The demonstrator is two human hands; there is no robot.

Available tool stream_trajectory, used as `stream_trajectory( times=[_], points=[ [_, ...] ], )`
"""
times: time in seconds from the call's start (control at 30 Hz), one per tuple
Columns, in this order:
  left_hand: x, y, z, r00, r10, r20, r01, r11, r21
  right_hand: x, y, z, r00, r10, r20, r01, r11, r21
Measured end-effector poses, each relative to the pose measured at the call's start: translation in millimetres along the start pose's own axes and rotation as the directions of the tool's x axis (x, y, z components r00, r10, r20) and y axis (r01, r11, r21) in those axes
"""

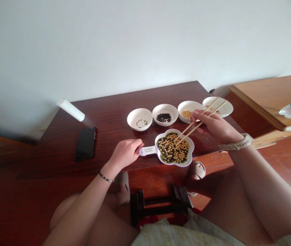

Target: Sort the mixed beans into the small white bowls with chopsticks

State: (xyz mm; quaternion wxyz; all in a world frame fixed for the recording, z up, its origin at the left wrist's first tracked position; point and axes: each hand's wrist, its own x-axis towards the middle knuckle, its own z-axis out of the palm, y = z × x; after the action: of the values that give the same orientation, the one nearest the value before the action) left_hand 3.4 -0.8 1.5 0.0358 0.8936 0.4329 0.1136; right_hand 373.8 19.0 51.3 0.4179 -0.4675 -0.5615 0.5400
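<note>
A white flower-shaped dish (169, 131) holds a mix of green, black and yellow beans. My right hand (212, 126) grips a pair of wooden chopsticks (189, 129), their tips down in the bean mix. My left hand (126, 153) rests on the dish's short white handle (147, 150). Behind the dish stand a white bowl with a few green beans (139, 127), a white bowl of black beans (165, 108) and a white bowl of yellow soybeans (186, 106). A fourth white bowl (223, 110) sits partly behind my right hand and the chopsticks; its contents are hidden.
The dark wooden table (109, 109) holds a black phone (85, 143) and a white paper tube (70, 109) near its left edge. A wooden cabinet (268, 99) stands to the right. A low dark stool (161, 205) and my feet are below the table's front edge.
</note>
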Motion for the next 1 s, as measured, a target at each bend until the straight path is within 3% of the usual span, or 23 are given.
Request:
stream_trajectory(
  times=[0.23, 0.43, 1.0],
  points=[
    [0.9, 0.7, -0.7, 1.000, 0.002, -0.001, -0.002, 1.000, 0.013, -2.0, -3.4, 1.6, 0.998, 0.043, 0.053, -0.042, 0.999, -0.021],
    [0.8, 0.4, -0.2, 1.000, 0.002, -0.004, -0.002, 1.000, 0.007, -1.8, -2.3, -0.1, 0.997, 0.052, 0.048, -0.044, 0.986, -0.158],
    [1.2, 2.1, -1.7, 1.000, -0.002, -0.001, 0.002, 1.000, 0.003, -2.6, -4.3, 2.0, 0.999, 0.024, 0.043, -0.018, 0.991, -0.132]
  ],
)
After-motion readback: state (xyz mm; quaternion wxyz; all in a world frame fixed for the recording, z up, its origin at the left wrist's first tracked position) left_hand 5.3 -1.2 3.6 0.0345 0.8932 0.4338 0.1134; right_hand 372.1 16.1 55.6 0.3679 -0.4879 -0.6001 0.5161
